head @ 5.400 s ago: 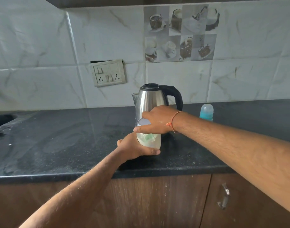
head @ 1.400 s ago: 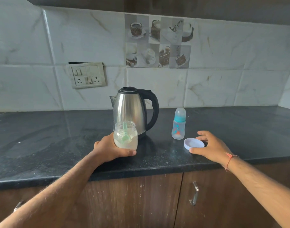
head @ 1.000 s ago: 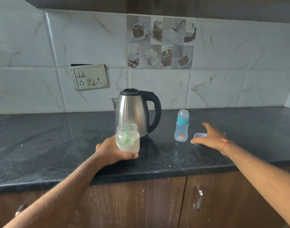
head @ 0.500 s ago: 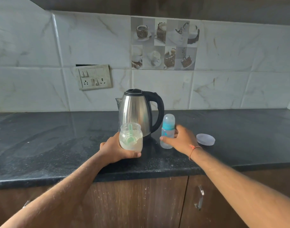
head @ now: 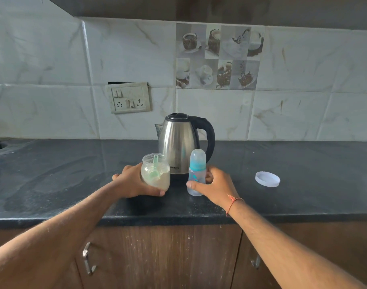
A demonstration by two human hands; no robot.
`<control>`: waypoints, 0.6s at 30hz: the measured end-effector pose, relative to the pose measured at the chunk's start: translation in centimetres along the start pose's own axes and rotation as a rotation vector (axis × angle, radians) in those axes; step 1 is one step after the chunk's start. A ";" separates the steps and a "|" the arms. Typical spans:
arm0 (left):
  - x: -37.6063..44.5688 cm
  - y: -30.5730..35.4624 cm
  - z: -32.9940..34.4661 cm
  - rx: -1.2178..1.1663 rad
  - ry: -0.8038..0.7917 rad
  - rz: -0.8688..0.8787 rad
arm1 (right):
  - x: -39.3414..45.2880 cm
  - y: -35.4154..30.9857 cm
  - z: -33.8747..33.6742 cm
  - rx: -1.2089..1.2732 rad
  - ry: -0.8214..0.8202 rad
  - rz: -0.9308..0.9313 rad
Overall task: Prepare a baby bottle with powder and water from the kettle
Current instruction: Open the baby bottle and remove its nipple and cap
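Powder jar (head: pixel 155 174) sits gripped in the left hand (head: pixel 130 180) and the capped baby bottle (head: pixel 197 172) in the right hand (head: pixel 215 186), both standing on the desk (head: pixel 53 174) before the kettle (head: pixel 179 144), so uncapping should come next, bottle kept upright.

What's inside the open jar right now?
The jar, held by the left hand, holds pale powder and a green scoop standing in it. The scoop's bowl is partly buried; the fingers hide the jar's far side.
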State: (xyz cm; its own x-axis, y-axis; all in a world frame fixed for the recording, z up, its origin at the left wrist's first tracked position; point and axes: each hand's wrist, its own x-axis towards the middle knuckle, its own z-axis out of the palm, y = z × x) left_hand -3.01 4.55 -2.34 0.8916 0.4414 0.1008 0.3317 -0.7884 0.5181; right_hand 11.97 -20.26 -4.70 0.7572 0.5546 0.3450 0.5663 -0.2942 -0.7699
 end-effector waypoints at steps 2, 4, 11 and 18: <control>-0.2 -1.1 -0.9 0.014 0.000 -0.012 | 0.1 0.3 0.0 0.019 -0.009 -0.012; -0.2 -2.7 -1.6 0.018 0.020 -0.040 | 0.2 0.7 0.1 0.024 -0.026 -0.020; -0.7 -8.6 -2.9 -0.298 0.040 -0.043 | 0.0 0.6 0.0 0.032 -0.051 -0.037; -2.9 -5.3 -2.2 -0.185 0.427 -0.105 | -0.3 0.2 0.0 0.005 -0.026 -0.051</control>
State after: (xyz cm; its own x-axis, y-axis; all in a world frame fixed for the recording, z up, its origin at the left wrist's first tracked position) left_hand -7.98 8.39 -3.54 0.6369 0.6819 0.3596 0.3188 -0.6576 0.6826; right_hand 11.82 -20.52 -4.93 0.7189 0.5887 0.3696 0.6021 -0.2617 -0.7543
